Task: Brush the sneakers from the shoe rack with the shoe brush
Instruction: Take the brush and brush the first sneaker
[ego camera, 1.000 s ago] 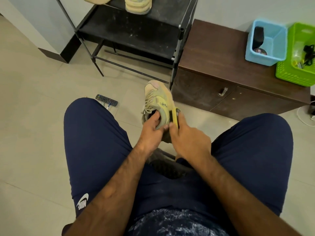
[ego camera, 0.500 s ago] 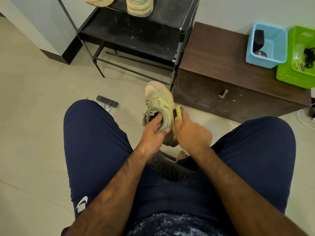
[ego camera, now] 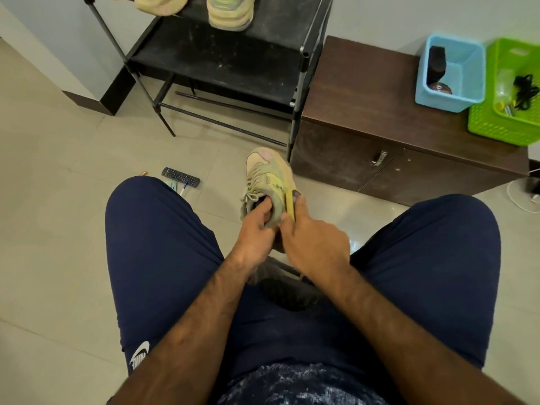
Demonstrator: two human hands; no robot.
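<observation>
In front of the shoe rack (ego camera: 228,68), the left hand (ego camera: 257,229) has its grip curled round the collar of one sneaker (ego camera: 267,176). The right hand (ego camera: 315,241) has its grip closed on the yellow shoe brush (ego camera: 289,200), held against the shoe's side. Brushing looks underway; two more sneakers (ego camera: 230,13) on the rack seem left to do.

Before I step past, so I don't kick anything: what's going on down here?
A seated person grips a sneaker at its opening with the left hand. The right hand holds a yellow shoe brush against the sneaker's side, between the knees and above the floor. Another sneaker sits on the shoe rack.
</observation>
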